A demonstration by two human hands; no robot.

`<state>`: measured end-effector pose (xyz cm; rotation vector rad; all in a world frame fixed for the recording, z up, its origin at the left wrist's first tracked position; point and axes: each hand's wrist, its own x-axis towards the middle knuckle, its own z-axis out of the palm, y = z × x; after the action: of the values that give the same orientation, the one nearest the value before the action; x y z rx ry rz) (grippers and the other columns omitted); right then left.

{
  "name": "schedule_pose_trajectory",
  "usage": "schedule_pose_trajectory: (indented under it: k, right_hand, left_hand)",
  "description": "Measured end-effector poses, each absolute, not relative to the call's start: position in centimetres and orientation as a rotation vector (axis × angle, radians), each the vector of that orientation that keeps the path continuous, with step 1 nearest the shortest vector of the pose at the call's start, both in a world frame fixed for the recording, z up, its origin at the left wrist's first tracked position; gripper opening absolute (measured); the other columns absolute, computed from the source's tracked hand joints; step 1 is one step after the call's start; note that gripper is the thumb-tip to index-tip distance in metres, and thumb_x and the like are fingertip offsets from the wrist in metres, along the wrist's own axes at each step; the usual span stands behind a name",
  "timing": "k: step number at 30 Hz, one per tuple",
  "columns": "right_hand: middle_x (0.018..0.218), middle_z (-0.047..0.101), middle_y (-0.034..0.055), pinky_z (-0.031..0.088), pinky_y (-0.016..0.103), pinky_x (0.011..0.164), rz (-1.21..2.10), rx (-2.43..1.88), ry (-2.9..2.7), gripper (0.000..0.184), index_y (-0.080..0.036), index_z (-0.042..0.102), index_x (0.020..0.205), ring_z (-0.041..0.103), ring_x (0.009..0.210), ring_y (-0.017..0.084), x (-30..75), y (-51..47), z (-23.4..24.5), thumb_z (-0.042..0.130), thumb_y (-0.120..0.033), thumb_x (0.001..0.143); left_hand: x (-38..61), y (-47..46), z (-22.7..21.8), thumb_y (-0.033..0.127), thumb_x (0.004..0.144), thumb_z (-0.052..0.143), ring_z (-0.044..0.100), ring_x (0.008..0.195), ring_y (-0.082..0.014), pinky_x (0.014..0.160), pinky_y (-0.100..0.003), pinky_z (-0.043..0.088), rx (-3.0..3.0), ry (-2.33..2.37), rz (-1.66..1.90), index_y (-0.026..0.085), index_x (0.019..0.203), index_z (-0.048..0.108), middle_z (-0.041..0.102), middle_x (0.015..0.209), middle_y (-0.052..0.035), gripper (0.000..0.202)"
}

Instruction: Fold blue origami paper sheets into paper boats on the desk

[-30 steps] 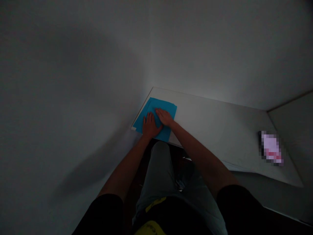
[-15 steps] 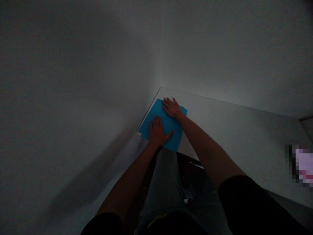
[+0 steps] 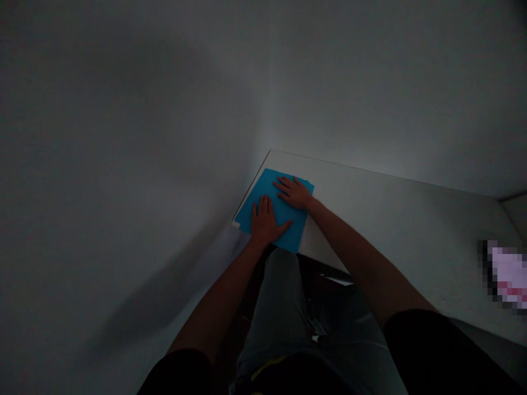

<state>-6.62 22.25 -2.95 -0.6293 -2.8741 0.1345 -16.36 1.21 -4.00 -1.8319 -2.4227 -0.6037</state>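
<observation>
A blue folded sheet of paper lies on the left corner of a white table, close to the wall. My left hand rests flat on the near part of the sheet, fingers spread. My right hand lies flat on the far right part of the sheet, fingers stretched out toward the left. Both hands press on the paper and hold nothing.
White walls meet in a corner just behind the table. A blurred pink and white object lies on the table at the far right. My legs are under the table's near edge. The scene is dim.
My right hand slid from the sheet's middle to its far edge, then drew back a little toward me. My left hand stayed flat on the near part.
</observation>
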Motion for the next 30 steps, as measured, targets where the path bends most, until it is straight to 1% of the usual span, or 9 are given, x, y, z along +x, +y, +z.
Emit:
schedule_pose_trajectory:
  k: [3,6,9,13,17,20,24,27,30]
  right_hand:
    - [0.176,0.036,0.0117,0.011,0.067,0.136,0.066,-1.014,-2.724,0.066,-0.021,0.043,0.169,0.032,0.165,0.034,-4.8,23.8,-2.3,0.031,-0.051,0.112]
    - [0.172,0.042,0.0188,0.014,0.071,0.133,0.037,-1.311,-2.515,0.071,-0.012,0.038,0.170,0.034,0.163,0.037,-0.1,22.8,-2.3,0.024,-0.050,0.112]
    - [0.174,0.039,0.0168,0.015,0.066,0.136,-0.032,-1.329,-2.423,0.072,-0.011,0.034,0.172,0.032,0.165,0.033,7.1,18.6,-3.2,0.022,-0.051,0.113]
    - [0.171,0.046,0.0168,0.020,0.063,0.135,-0.097,-1.414,-2.269,0.072,-0.015,0.033,0.171,0.037,0.162,0.032,17.4,11.6,-5.2,0.027,-0.055,0.112]
    - [0.165,0.053,0.0202,0.029,0.062,0.131,-0.116,-1.461,-2.164,0.070,-0.013,0.040,0.167,0.045,0.157,0.034,24.3,8.0,-6.3,0.034,-0.053,0.110]
    - [0.158,0.059,0.0221,0.039,0.061,0.124,-0.074,-1.501,-2.061,0.067,-0.014,0.047,0.161,0.053,0.149,0.036,26.3,7.6,-6.3,0.037,-0.055,0.109]
    - [0.150,0.064,0.0229,0.048,0.058,0.114,0.003,-1.493,-1.982,0.064,-0.015,0.052,0.155,0.060,0.138,0.036,26.4,7.6,-5.9,0.036,-0.057,0.109]
    - [0.148,0.065,0.0230,0.048,0.055,0.113,0.052,-1.478,-1.974,0.062,-0.014,0.055,0.152,0.061,0.136,0.035,26.1,7.5,-5.6,0.036,-0.056,0.110]
    - [0.146,0.065,0.0237,0.048,0.054,0.112,0.087,-1.490,-1.962,0.062,-0.013,0.057,0.149,0.062,0.135,0.035,26.1,7.4,-5.3,0.035,-0.056,0.110]
  left_hand:
    - [-16.6,1.2,-3.9,0.080,0.095,0.051,0.015,0.170,-0.0380,0.138,-0.058,0.008,-1.835,-2.425,-0.615,0.008,0.173,0.025,0.023,0.180,-0.0227,0.110]
    - [-16.6,1.2,-3.7,0.081,0.095,0.051,0.015,0.169,-0.0386,0.137,-0.059,0.008,-1.844,-2.454,-0.613,0.007,0.172,0.025,0.021,0.180,-0.0234,0.110]
    - [-16.7,1.3,-3.1,0.078,0.097,0.049,0.015,0.169,-0.0380,0.137,-0.058,0.009,-1.858,-2.496,-0.614,0.008,0.171,0.027,0.022,0.180,-0.0227,0.105]
    - [-17.3,1.5,-1.4,0.069,0.102,0.042,0.018,0.169,-0.0362,0.136,-0.058,0.013,-1.856,-2.619,-0.572,0.013,0.169,0.034,0.025,0.180,-0.0207,0.087]
    - [-18.4,1.9,1.3,0.063,0.104,0.041,0.033,0.162,-0.0391,0.130,-0.060,0.028,-1.757,-2.753,-0.466,0.014,0.160,0.046,0.038,0.173,-0.0223,0.075]
    - [-18.9,2.1,3.0,0.069,0.094,0.058,0.040,0.155,-0.0458,0.125,-0.063,0.036,-1.587,-2.791,-0.352,0.009,0.153,0.051,0.045,0.165,-0.0288,0.085]
    - [-19.0,2.6,4.7,0.075,0.074,0.079,0.035,0.157,-0.0498,0.120,-0.061,0.044,-1.443,-2.888,-0.285,0.005,0.158,0.044,0.038,0.167,-0.0336,0.115]
    - [-19.2,2.8,5.7,0.076,0.066,0.086,0.039,0.155,-0.0509,0.122,-0.062,0.042,-1.386,-2.967,-0.249,0.004,0.162,0.038,0.038,0.166,-0.0357,0.129]
    - [-19.4,2.7,6.5,0.077,0.062,0.089,0.042,0.153,-0.0527,0.124,-0.065,0.038,-1.383,-2.975,-0.223,0.005,0.161,0.040,0.042,0.163,-0.0366,0.132]
